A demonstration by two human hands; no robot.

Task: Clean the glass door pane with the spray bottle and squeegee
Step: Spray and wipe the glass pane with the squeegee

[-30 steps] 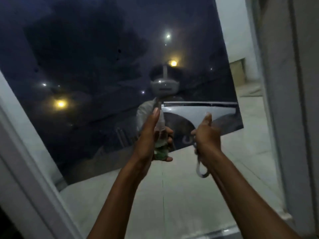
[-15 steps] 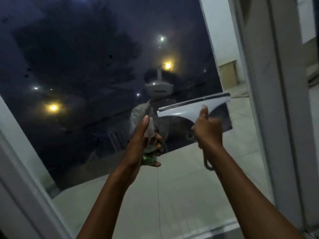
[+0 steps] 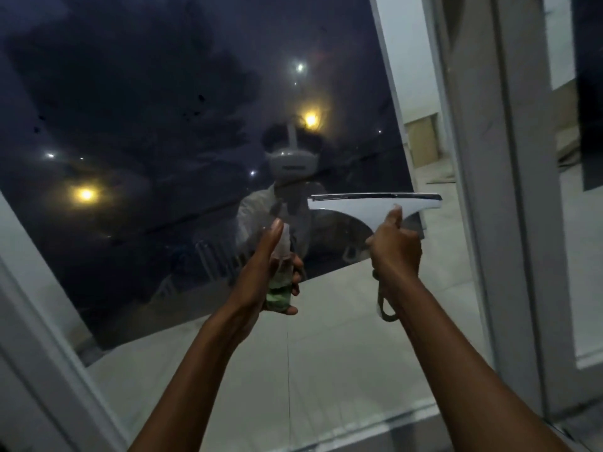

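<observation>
Left hand (image 3: 261, 275) is gripping the spray bottle (image 3: 280, 288) — forefinger extended upward. Right hand (image 3: 395, 252) is clenching the white squeegee (image 3: 375, 207) — blade level against the glass pane (image 3: 163, 125).

The glass pane (image 3: 163, 125) is glossy and mirror-like, with a few dark specks. The squeegee (image 3: 365, 207) looks like smooth white plastic with a shiny strip along its top edge. The spray bottle (image 3: 280, 288) is translucent plastic, and the door frame (image 3: 509, 223) is matt white.
</observation>
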